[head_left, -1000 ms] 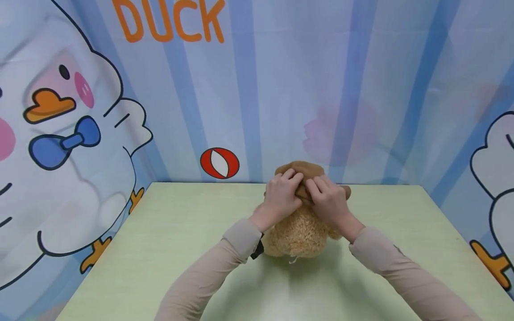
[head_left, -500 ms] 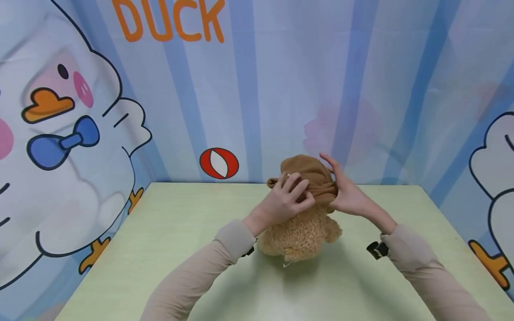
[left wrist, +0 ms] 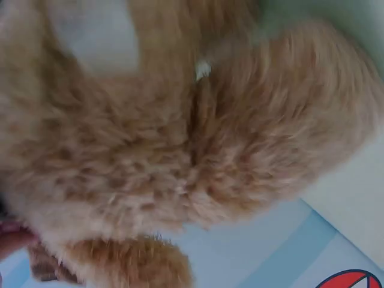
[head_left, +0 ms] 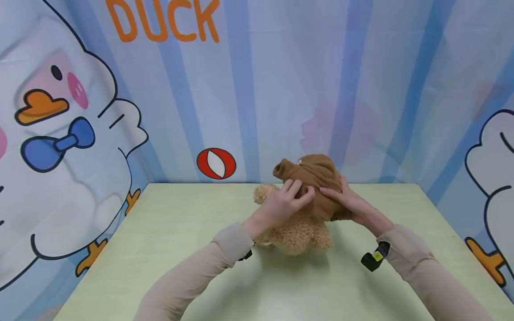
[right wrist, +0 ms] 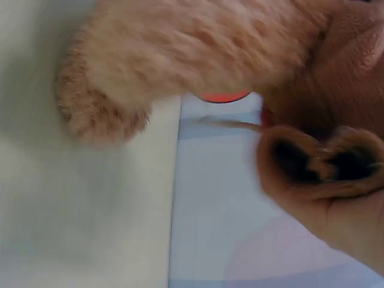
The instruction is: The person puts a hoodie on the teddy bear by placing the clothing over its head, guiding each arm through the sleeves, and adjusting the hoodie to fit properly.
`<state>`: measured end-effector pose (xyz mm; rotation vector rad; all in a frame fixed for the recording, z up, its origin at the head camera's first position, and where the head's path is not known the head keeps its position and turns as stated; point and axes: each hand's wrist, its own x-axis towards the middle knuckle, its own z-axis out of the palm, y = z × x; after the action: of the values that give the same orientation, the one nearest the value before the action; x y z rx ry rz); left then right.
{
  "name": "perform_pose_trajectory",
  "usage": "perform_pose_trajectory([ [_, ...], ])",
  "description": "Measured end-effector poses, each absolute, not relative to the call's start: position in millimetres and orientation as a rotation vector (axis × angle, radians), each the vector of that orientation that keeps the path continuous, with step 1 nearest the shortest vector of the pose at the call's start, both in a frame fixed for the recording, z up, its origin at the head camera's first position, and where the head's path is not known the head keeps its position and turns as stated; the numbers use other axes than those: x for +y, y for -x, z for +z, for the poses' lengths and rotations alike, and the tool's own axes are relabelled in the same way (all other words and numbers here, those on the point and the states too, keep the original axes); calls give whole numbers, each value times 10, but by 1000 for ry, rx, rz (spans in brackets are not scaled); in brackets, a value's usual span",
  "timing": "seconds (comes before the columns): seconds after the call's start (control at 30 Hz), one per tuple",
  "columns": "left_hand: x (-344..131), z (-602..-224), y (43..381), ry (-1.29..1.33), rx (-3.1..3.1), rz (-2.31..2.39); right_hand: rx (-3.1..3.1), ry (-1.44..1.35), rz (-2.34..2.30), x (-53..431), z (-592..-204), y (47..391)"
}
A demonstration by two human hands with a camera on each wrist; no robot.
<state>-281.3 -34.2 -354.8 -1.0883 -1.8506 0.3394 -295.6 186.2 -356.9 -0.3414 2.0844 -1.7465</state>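
Observation:
A plush toy (head_left: pixel 295 236) with curly tan fur sits on the table, its upper part covered by a small brown top (head_left: pixel 317 171). One short sleeve of the top sticks out at the upper left. My left hand (head_left: pixel 277 207) has its fingers curled at the top's near side, pinching the cloth. On the other side, my right hand (head_left: pixel 357 203) grips the top, thumb across the fabric. In the right wrist view a folded sleeve opening (right wrist: pixel 324 162) lies beside the thumb. Fur of the plush toy (left wrist: pixel 138 150) fills most of the blurred left wrist view.
The pale green table (head_left: pixel 192 209) extends to both sides of the toy. Behind it hangs a blue striped backdrop (head_left: pixel 281 89) with cartoon ducks and a red ball print. A black wrist strap (head_left: pixel 375 256) sits below the right cuff.
The brown top has shifted up and to the right on the toy, and its sleeve now points up left. My right hand moved right and closed on the cloth. A furry limb shows at left.

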Motion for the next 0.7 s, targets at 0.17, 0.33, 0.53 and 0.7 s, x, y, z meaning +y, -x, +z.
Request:
perform_pose_trajectory([
  [0.17, -449, -3433, 2640, 1340, -1971, 412, 2118, 349, -1882, 1860, -3654, 3057],
  [0.33, -462, -3398, 2562, 1456, -2142, 273, 2094, 408, -1914, 1902, -3666, 3117],
  [0.53, -473, -3288, 2776, 1219, -2207, -697, 2110, 568, -1879, 1957, -3560, 3163],
  [0.7, -455, -3136, 3056, 853, -2202, -944, 2215, 743, -1836, 1895, -3492, 3174],
])
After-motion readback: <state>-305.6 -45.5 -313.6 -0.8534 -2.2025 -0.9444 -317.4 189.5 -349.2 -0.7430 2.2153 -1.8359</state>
